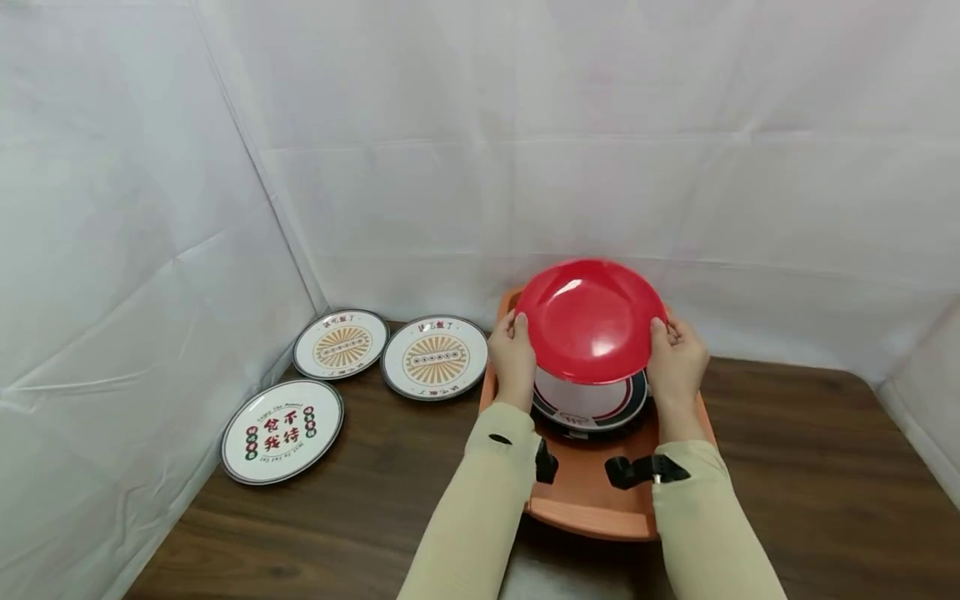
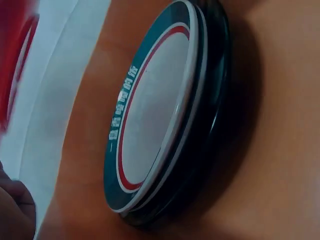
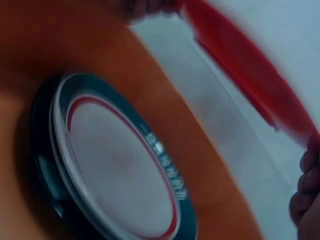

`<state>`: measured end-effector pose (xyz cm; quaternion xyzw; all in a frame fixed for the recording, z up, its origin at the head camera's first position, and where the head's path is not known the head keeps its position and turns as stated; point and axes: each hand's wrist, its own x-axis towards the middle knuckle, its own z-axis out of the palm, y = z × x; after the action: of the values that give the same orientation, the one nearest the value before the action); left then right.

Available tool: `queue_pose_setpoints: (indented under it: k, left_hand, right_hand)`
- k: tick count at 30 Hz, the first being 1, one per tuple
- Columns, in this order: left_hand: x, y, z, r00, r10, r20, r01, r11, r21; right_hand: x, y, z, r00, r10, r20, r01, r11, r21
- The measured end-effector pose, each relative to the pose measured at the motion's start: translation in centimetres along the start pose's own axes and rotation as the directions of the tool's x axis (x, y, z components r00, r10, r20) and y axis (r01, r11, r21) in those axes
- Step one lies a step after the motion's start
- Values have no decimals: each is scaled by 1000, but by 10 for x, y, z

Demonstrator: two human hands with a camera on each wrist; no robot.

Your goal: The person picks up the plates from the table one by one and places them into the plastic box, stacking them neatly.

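A glossy red plate [image 1: 592, 321] is held up over an orange tub [image 1: 585, 508], its far side tilted up. My left hand [image 1: 513, 358] grips its left rim, thumb on top, and my right hand [image 1: 677, 367] grips the right rim the same way. Below it in the tub lies a small stack of plates [image 2: 160, 105], the top one white with a dark green band and a red ring. In the right wrist view the red plate [image 3: 250, 70] hangs clear of that stack [image 3: 120, 165], its underside ring showing.
Left of the tub, three white printed plates lie on the dark wood table [image 1: 360, 517]: one in the back corner [image 1: 341, 343], one beside the tub [image 1: 435, 358], one nearer the front [image 1: 282, 432]. White cloth walls [image 1: 465, 200] stand behind and at the sides.
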<state>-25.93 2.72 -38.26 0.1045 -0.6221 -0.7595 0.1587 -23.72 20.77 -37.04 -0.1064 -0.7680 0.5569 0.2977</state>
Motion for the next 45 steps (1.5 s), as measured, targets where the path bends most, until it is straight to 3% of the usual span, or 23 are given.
queue_pose_setpoints:
  k: [4,9,11,15,19,22,28,31,37,42,45]
  left_hand:
    - [0,-4,-5,995,96,-5,-95,991,93]
    - [-4,-2,-8,996,94,-5,-90,969,231]
    - [-5,-2,-7,996,87,4,-84,948,306]
    - [-6,-3,-6,998,60,36,-70,884,462]
    - [-7,-4,-6,998,12,69,-50,807,589]
    - [-8,-5,-6,995,6,100,-72,739,669]
    - [-10,-6,-5,991,-33,133,-82,631,771]
    - [-10,-7,-4,986,-75,148,-81,564,822]
    - [-12,-12,-2,980,-46,195,-162,396,904]
    - [-14,-18,2,975,-31,220,-208,223,952]
    - [-15,-20,4,972,-44,233,-224,151,963]
  right_hand:
    - [1,9,7,1000,-11,22,13,996,-93]
    - [-1,14,8,996,39,74,-23,980,-200]
    - [-2,17,7,993,61,98,-38,974,-223]
    - [-2,22,7,989,78,126,-37,955,-295]
    - [-1,26,4,985,58,164,14,915,-403]
    - [1,28,1,977,49,205,54,882,-467]
    - [1,32,-4,968,57,243,89,832,-547]
    - [1,32,-5,962,65,267,108,805,-584]
    - [2,31,-6,926,108,361,189,697,-691]
    - [-1,34,-3,904,116,410,265,601,-754]
    - [-3,37,-1,895,127,428,292,558,-777]
